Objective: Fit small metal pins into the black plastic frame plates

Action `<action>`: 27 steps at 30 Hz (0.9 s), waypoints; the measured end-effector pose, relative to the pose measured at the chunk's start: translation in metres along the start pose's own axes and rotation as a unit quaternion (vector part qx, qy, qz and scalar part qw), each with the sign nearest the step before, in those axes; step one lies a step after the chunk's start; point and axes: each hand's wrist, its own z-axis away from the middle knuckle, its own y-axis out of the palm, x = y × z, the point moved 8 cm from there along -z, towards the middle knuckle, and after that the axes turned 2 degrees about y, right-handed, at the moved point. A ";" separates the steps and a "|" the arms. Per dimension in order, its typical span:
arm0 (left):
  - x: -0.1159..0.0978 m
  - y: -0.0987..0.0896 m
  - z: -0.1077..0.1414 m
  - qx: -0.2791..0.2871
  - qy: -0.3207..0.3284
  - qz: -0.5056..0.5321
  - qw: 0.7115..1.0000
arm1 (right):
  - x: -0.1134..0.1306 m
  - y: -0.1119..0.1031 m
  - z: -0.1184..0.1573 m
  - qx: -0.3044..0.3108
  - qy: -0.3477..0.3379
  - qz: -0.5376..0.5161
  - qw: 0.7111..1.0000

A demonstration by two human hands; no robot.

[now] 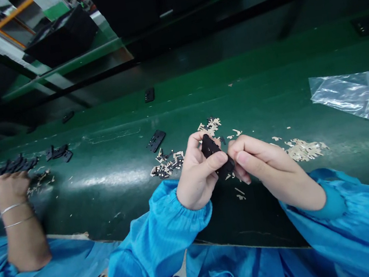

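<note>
My left hand (198,171) is closed round a black plastic part (211,147), its thumb lying across the face. At the part's right edge, my right hand (254,155) is closed in a pinch; whatever its fingertips hold is hidden. Behind my hands lies a small pile of pale flat pieces (215,124). Left of my left hand is a pile of small dark and pale pieces (167,164), with a flat black part (156,140) just behind it. A heap of pale metal-like pieces (306,149) lies to the right of my right hand.
A clear plastic bag (354,94) lies at the right on the green table (109,145). Another black part (149,94) sits farther back. At the left, a co-worker's hands (11,185) are near black parts (58,152). Dark boxes (61,36) stand beyond the table.
</note>
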 end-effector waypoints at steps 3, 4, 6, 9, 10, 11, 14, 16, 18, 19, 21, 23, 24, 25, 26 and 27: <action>0.001 0.000 0.000 -0.003 -0.013 0.007 1.000 | 0.001 0.001 -0.001 0.020 0.001 -0.033 0.999; 0.001 0.000 0.000 -0.001 -0.016 0.008 1.000 | 0.001 0.002 -0.001 0.023 0.000 -0.037 0.999; 0.002 0.000 0.001 0.001 -0.019 0.008 1.000 | 0.002 0.002 -0.002 0.022 0.000 -0.037 0.999; 0.003 0.001 0.001 0.004 -0.015 0.014 1.000 | 0.002 0.002 -0.004 0.016 0.002 -0.033 0.999; 0.004 0.001 0.001 0.005 -0.014 0.015 1.000 | 0.001 0.001 -0.003 0.013 0.003 -0.032 0.999; 0.004 0.001 0.002 0.006 -0.010 0.015 1.000 | 0.001 0.001 -0.003 0.011 0.003 -0.032 0.999; -0.005 0.001 0.001 0.012 0.046 -0.001 0.999 | 0.003 0.000 0.000 0.009 -0.009 -0.041 0.999; -0.019 0.000 0.001 0.016 0.128 -0.026 0.991 | 0.007 -0.001 0.002 0.007 -0.027 -0.036 0.999; -0.032 0.000 0.002 0.025 0.208 -0.051 0.977 | 0.012 -0.002 0.004 -0.004 -0.050 0.000 0.999; -0.037 0.000 0.003 0.032 0.236 -0.061 0.969 | 0.015 -0.003 0.005 -0.012 -0.063 0.030 0.997; -0.042 0.001 0.004 0.042 0.268 -0.076 0.960 | 0.023 -0.004 0.006 -0.035 -0.100 0.090 0.990; -0.043 0.000 0.004 0.041 0.286 -0.085 0.953 | 0.030 -0.005 0.009 -0.065 -0.141 0.135 0.979; -0.043 0.000 0.004 0.038 0.291 -0.088 0.952 | 0.033 -0.005 0.010 -0.082 -0.160 0.153 0.972; -0.043 0.000 0.005 0.036 0.295 -0.091 0.951 | 0.036 -0.006 0.011 -0.099 -0.177 0.171 0.964; -0.042 -0.001 0.005 0.033 0.294 -0.094 0.951 | 0.037 -0.006 0.012 -0.115 -0.189 0.190 0.956; -0.040 -0.001 0.005 0.031 0.290 -0.095 0.952 | 0.038 -0.007 0.013 -0.131 -0.200 0.213 0.947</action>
